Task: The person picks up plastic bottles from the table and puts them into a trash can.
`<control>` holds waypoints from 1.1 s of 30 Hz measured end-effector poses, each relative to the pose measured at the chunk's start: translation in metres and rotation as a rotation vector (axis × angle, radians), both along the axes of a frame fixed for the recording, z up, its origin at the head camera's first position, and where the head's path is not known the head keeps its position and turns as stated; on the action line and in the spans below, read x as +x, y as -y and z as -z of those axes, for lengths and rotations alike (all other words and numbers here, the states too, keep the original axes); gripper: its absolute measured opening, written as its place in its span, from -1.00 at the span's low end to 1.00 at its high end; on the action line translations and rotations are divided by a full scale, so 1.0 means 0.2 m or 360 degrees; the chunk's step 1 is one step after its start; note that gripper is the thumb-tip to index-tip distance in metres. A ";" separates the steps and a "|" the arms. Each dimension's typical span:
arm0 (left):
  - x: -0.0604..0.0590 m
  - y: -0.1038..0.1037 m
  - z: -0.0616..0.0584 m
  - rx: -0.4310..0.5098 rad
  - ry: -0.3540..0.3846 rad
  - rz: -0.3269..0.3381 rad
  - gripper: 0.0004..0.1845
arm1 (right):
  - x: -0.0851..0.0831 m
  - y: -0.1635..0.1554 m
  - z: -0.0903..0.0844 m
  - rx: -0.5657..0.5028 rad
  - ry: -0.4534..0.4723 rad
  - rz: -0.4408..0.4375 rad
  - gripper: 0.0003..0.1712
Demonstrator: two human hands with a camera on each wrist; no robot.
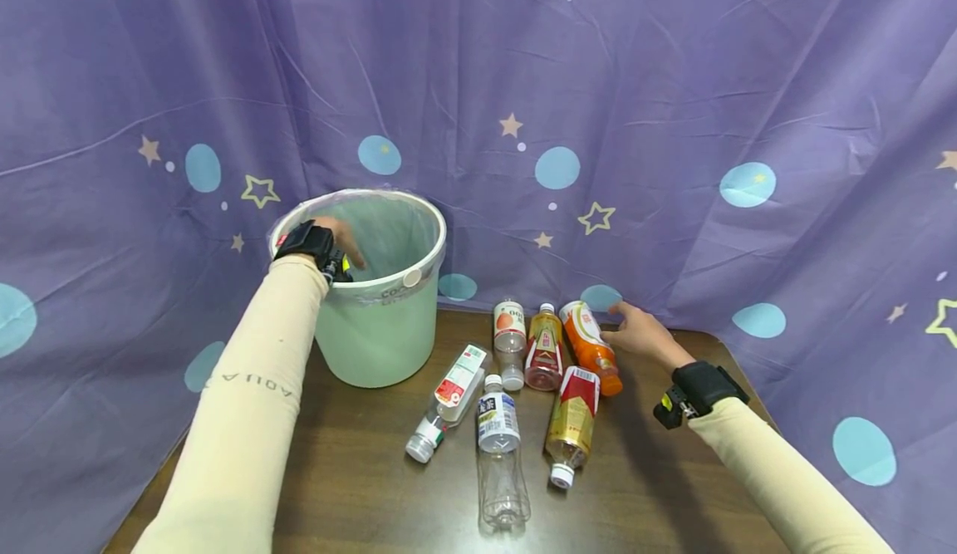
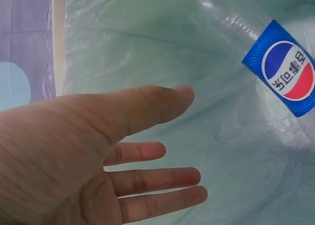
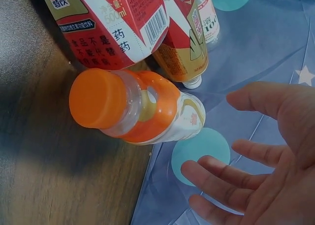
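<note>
The left hand (image 1: 338, 241) sits over the mouth of the pale green plastic bin (image 1: 377, 321), left of centre in the head view. Its fingers (image 2: 157, 180) are straight and spread, holding nothing. In the left wrist view, a clear plastic bottle with a blue, red and white label (image 2: 283, 70) lies inside the bin at the upper right of the frame, apart from the fingers, against the thin transparent liner (image 2: 147, 48).

The right hand (image 1: 641, 334) rests at the far edge of the dark wooden tabletop (image 1: 359, 479), right of centre. Its fingers (image 3: 221, 173) are relaxed and open, holding nothing. The bottle with the orange cap and orange-and-white label (image 3: 140, 109) lies on its side just beside them; whether a fingertip touches it cannot be confirmed from these views.

Beside that bottle, in the centre of the head view:
- an amber bottle with a red and gold label (image 1: 543, 348);
- a clear bottle with a white and red label (image 1: 509, 330);
- a gold-tinted bottle with a red label (image 1: 574, 421), cap toward the lower edge;
- an empty clear bottle with a white and blue label (image 1: 498, 446);
- a clear bottle with a white, red and green label (image 1: 449, 400).

A purple cloth printed with stars and blue dots (image 1: 673, 122) fills the background.
</note>
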State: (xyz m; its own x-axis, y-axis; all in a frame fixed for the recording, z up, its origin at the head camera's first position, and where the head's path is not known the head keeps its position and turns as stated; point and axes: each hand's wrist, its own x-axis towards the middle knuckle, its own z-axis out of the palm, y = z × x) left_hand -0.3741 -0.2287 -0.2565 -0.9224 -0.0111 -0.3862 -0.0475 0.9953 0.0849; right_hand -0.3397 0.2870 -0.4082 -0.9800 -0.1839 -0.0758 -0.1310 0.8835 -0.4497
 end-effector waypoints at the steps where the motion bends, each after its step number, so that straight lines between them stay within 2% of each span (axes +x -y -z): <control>1: -0.01 0.00 0.00 -0.0007 0.0005 0.0001 -0.23 | 0.00 0.00 0.00 -0.0004 0.0008 0.0000 -0.23; 7: -0.06 0.01 0.00 -0.0044 0.0032 0.0039 -0.18 | 0.00 0.01 0.00 -0.0002 0.0014 -0.0005 -0.24; 14: -0.08 0.01 0.00 -0.0076 0.0026 0.0164 -0.22 | -0.01 0.01 0.00 0.0033 -0.0008 -0.0015 -0.25; 17: -0.07 0.00 -0.01 -0.0080 -0.0035 0.0228 -0.24 | -0.01 0.01 0.00 0.0047 -0.0025 -0.0007 -0.25; 23: -0.09 -0.03 -0.03 0.0109 -0.0182 0.0299 -0.29 | -0.02 0.01 0.01 0.0048 0.0012 0.0014 -0.24; 26: -0.10 -0.04 -0.05 0.0088 -0.0279 0.0397 -0.35 | -0.02 0.01 0.02 0.0030 0.0044 0.0024 -0.25; 28: -0.10 -0.05 -0.06 0.0079 -0.0328 0.0422 -0.39 | -0.03 0.01 0.02 0.0018 0.0047 0.0022 -0.26; 30: -0.11 -0.04 -0.07 0.0086 -0.0360 0.0424 -0.40 | -0.03 0.02 0.03 0.0012 0.0050 0.0017 -0.26; 33: -0.12 -0.03 -0.08 0.0135 -0.0352 0.0329 -0.38 | -0.04 0.03 0.04 0.0009 0.0051 0.0008 -0.25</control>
